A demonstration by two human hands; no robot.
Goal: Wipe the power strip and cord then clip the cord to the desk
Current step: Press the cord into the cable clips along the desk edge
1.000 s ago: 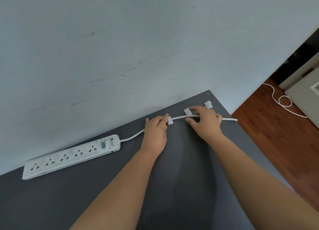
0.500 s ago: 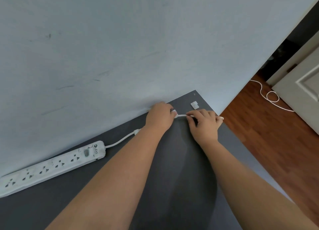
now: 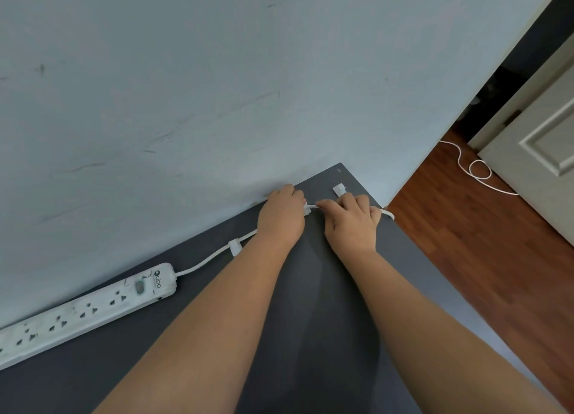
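Power strip (image 3: 84, 312): white, long, scuffed, multi-socket with a switch near the cord end, lying flat on the dark grey desk (image 3: 310, 336) along the wall. Cord (image 3: 205, 260): white, leaves the strip's right end, runs along the back edge, drops over the desk's right edge. First clip (image 3: 235, 247): white, closed over the cord. Second clip (image 3: 307, 210) mostly hidden. Third clip (image 3: 339, 190): near the far corner, apart from the cord.

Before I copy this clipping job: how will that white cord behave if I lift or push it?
Likely floppy: the cord sags in a soft curve between the power strip and a clip. Probably light, since it droops over the desk edge near the right hand. Pushed, it should bend, not slide.
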